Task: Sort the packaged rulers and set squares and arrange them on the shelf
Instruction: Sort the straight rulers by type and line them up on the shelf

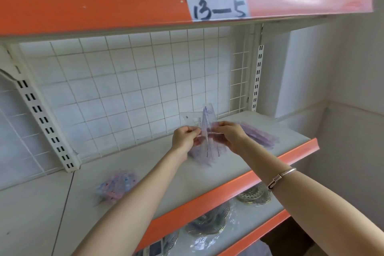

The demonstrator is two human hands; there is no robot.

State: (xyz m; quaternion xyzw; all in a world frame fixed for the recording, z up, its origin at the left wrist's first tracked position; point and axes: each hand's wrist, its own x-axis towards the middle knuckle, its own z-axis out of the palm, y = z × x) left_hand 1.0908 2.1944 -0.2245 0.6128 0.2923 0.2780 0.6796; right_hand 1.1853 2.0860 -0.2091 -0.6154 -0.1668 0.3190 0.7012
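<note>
A bundle of clear packaged rulers and set squares [207,131] stands upright on the white shelf [145,164], its top leaning toward the wire grid. My left hand [184,137] pinches the bundle's left side. On the right side, my right hand [228,134] grips it with curled fingers. More purple-tinted packages [257,133] lie flat on the shelf just behind my right hand. A separate pile of pink and blue packages [116,186] lies nearer the front left of the shelf.
A white wire grid [124,89] backs the shelf. An orange-edged upper shelf [104,10] carries a label [218,7] reading 13-5. Below, a lower shelf holds bagged round metal items [207,226]. A wall corner closes the right side.
</note>
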